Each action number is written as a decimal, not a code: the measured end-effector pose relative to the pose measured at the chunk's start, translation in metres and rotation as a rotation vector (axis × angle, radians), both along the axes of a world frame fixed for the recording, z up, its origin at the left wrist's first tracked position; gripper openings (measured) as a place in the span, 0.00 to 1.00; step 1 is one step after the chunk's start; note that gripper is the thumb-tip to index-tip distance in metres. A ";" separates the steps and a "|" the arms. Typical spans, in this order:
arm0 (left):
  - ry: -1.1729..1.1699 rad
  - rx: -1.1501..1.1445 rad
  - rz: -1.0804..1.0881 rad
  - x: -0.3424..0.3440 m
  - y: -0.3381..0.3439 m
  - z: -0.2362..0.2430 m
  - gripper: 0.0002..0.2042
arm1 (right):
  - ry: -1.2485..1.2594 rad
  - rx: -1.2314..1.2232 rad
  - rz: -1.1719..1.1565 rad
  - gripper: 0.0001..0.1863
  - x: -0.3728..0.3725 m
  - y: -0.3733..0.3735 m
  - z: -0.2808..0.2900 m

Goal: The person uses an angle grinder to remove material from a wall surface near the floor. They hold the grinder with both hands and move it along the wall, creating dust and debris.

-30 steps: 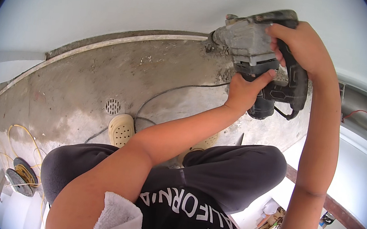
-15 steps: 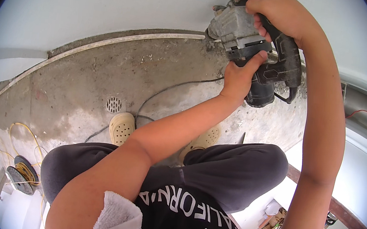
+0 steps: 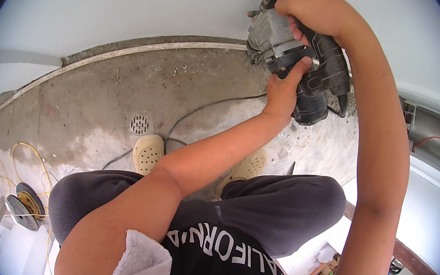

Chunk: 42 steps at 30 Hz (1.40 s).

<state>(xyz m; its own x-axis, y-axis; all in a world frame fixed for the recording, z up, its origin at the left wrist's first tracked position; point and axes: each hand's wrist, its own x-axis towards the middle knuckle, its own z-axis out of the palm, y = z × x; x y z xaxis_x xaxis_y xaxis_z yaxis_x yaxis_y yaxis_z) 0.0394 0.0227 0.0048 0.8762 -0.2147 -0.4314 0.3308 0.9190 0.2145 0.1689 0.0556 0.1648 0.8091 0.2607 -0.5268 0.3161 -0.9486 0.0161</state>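
Note:
Both of my hands are closed on a rotary hammer (image 3: 272, 31), its grey metal housing dusty and its black plastic body toward me. My left hand (image 3: 286, 90) wraps the middle of the body, thumb on top; its fingers are mostly hidden beneath. Around the black handle at the tool's upper side curls my right hand (image 3: 314, 14). The tool's front end meets the foot of the white wall (image 3: 154, 3), where a pale strip (image 3: 148, 47) runs along the floor's edge. Its tip is hidden behind the housing.
A black cord (image 3: 210, 103) crosses the concrete floor (image 3: 100, 84) past my beige clogs (image 3: 147, 153). Beside them is a round floor drain (image 3: 139, 124). A cable reel (image 3: 25, 206) with yellow wire stands at the left. A metal cylinder (image 3: 432, 135) lies at the right.
The rotary hammer and both hands have shifted a little to the left and slightly up along the wall's foot. My grip looks the same.

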 end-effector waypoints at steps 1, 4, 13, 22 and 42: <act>0.026 0.007 -0.005 0.000 -0.001 -0.003 0.23 | -0.001 -0.049 0.111 0.19 0.002 0.000 -0.001; -0.011 0.036 0.049 -0.003 -0.008 -0.009 0.23 | 0.119 -0.022 -0.235 0.17 -0.002 -0.009 -0.005; -0.119 0.103 -0.037 -0.014 -0.020 -0.019 0.27 | -0.069 0.269 -0.353 0.21 -0.029 -0.035 -0.013; -0.013 -0.008 0.024 -0.025 -0.025 -0.049 0.23 | -0.006 0.130 -0.217 0.20 -0.035 -0.015 -0.042; -0.220 0.301 -0.405 -0.066 -0.040 -0.077 0.28 | 0.055 0.820 -0.925 0.22 -0.117 -0.146 -0.053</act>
<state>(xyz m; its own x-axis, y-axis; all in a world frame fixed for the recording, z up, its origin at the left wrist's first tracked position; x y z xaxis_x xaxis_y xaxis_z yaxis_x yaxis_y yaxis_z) -0.0268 -0.0168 -0.0722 0.8256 -0.4487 -0.3420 0.5630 0.6151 0.5521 0.0514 -0.0907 0.1116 0.8465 -0.1285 -0.5167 -0.4969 -0.5394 -0.6798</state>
